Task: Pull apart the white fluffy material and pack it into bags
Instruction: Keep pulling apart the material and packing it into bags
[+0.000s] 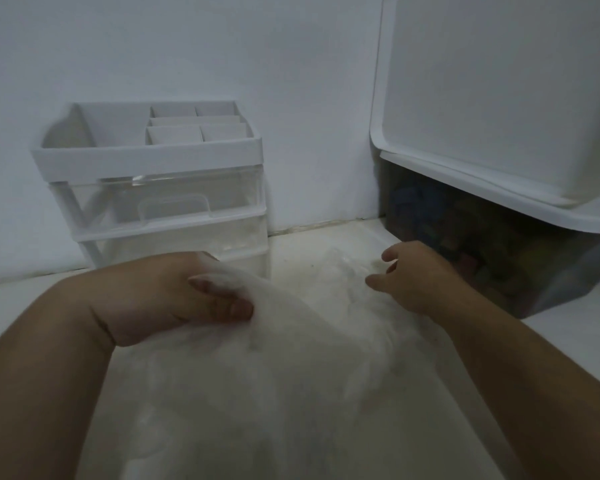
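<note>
A big heap of white fluffy material covers the table between my forearms and runs down to the bottom edge. My left hand grips a tuft at the heap's upper left, its fingers curled into the fibres. My right hand hovers over the heap's far right part with loosely bent fingers and holds nothing. A thin clear bag seems to lie flat under that hand; its outline is faint and blurred.
A white drawer organiser with clear drawers stands against the wall at the back left. At the right, a clear storage bin holding dark coloured pieces sits under a white lid. The white table shows at both sides.
</note>
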